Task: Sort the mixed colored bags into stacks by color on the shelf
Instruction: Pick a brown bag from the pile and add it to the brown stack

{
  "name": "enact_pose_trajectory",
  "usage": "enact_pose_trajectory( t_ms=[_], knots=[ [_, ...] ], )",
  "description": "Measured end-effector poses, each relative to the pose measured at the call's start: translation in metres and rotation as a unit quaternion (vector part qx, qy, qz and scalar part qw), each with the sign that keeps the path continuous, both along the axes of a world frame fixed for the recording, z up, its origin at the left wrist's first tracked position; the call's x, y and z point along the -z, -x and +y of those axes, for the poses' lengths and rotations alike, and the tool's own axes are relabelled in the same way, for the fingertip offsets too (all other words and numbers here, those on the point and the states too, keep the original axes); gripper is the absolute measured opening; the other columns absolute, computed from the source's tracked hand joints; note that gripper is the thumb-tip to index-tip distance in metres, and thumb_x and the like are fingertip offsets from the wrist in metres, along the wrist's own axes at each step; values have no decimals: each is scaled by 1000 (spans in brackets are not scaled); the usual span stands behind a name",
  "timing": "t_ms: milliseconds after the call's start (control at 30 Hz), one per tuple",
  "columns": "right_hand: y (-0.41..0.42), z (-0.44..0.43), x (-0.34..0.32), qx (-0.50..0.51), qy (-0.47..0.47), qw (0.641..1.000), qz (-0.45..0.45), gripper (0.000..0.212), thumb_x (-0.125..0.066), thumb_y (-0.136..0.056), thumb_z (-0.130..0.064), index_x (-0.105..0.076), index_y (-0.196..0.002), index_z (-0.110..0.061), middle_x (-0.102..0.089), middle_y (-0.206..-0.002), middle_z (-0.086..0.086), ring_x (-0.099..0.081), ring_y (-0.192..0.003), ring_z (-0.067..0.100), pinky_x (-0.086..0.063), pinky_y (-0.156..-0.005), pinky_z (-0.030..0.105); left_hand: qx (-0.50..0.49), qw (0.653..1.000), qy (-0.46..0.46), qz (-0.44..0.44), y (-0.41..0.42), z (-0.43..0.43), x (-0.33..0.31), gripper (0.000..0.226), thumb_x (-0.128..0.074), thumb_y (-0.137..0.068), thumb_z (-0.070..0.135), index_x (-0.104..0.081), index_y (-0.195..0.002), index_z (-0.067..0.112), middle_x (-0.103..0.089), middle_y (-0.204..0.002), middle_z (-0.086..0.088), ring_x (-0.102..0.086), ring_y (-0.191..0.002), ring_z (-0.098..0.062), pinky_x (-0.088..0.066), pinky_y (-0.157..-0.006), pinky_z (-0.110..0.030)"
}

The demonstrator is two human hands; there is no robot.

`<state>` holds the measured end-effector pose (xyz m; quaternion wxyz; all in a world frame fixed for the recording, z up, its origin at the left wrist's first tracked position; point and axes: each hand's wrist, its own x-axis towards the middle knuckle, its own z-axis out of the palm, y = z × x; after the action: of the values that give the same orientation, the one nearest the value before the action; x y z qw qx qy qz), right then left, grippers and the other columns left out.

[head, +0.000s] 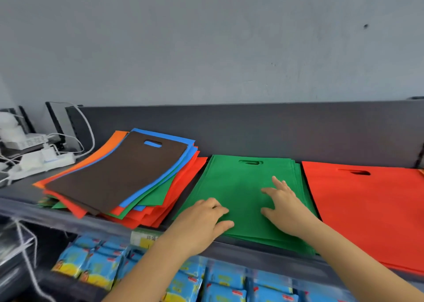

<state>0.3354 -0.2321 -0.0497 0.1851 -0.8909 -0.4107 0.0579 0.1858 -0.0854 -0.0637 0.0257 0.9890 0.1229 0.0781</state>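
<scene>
On your shelf (252, 250), the mixed pile (119, 175) sits centre-left of frame, the middle stack (241, 187) just right of it, the right stack (367, 210) at the far right edge. Your left hand (202, 219) and right hand (284, 207) rest on the middle stack. The power strip (46, 162) is far left, packets (98, 269) along the bottom, underneath.

Shelf tag (143, 237): here we go, yellow and green, on the front edge of the shelf (257, 251) at about 6 o'clock. It reads "环保", and the rest slips behind a forearm.
Blue packets (101, 270): down at 7 o'clock, printed fronts with red strips (231, 293), all too blurred to read.
</scene>
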Motion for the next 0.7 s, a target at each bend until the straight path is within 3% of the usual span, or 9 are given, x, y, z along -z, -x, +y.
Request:
enact_pose_trajectory(
  t_ms=[100, 233, 367, 433, 533, 567, 633, 700],
  knots=[
    [15, 13, -6, -52, -40, 998, 17, 59, -59, -90, -26, -34, -143, -18, -13, -157, 6, -15, -145, 21, -15, -115, 29, 38, 998, -36, -44, 15, 2, -12, 49, -31, -96, 51, -48, -134, 24, -47, -136, 10, -38, -125, -7, -29, -104, -23],
    [37, 38, -14, -101, -60, 993, 15, 54, -58, -90, -27, -40, -140, -18, -32, -151, 1, -30, -139, 14, -20, -110, 21, 10, 993, -56, -99, 50, 29, -35, 65, -16, -85, 59, -54, -129, 28, -53, -131, 15, -44, -122, -3, -36, -100, -23],
    [69, 72, -23, -141, -84, 986, 8, 50, -57, -91, -31, -43, -138, -20, -42, -145, -3, -37, -134, 12, -25, -106, 19, -79, 983, -60, -152, 98, 79, -52, 45, -35, -94, 53, -49, -133, 33, -50, -133, 18, -41, -124, -2, -39, -95, -24],
    [87, 94, -29, -164, -100, 981, 5, 50, -58, -91, -32, -44, -137, -21, -44, -143, -4, -41, -130, 10, -27, -103, 17, -127, 979, -61, -144, 122, 107, -57, 46, -38, -95, 48, -40, -139, 34, -45, -138, 16, -36, -129, -4, -37, -97, -24],
    [114, 131, -37, -203, -119, 972, -2, 51, -58, -90, -36, -44, -137, -22, -46, -141, -6, -55, -94, -6, -34, -84, 14, -159, 980, -24, -115, 154, 146, -59, 59, -39, -91, 53, -23, -145, 37, -36, -146, 11, -29, -135, -8, -34, -104, -29],
    [122, 142, -38, -216, -121, 969, -6, 53, -59, -89, -36, -43, -138, -23, -45, -141, -7, -54, -94, -7, -34, -85, 14, -158, 982, -6, -103, 162, 157, -58, 64, -40, -89, 56, -17, -146, 38, -32, -148, 10, -26, -136, -7, -31, -106, -28],
    [136, 166, -40, -242, -118, 963, -9, 58, -62, -87, -36, -40, -140, -23, -41, -145, -6, -45, -124, 4, -30, -101, 15, -151, 986, 17, -62, 174, 175, -58, 73, -41, -84, 62, -11, -147, 39, -24, -152, 9, -17, -140, -6, -22, -110, -26],
    [148, 187, -40, -272, -99, 957, -8, 67, -67, -84, -33, -36, -142, -23, -36, -149, -7, -32, -136, 7, -23, -106, 15, -138, 990, 27, -16, 182, 192, -58, 84, -35, -75, 75, -11, -147, 38, -16, -155, 9, -7, -141, -4, -13, -112, -25]
  ],
)
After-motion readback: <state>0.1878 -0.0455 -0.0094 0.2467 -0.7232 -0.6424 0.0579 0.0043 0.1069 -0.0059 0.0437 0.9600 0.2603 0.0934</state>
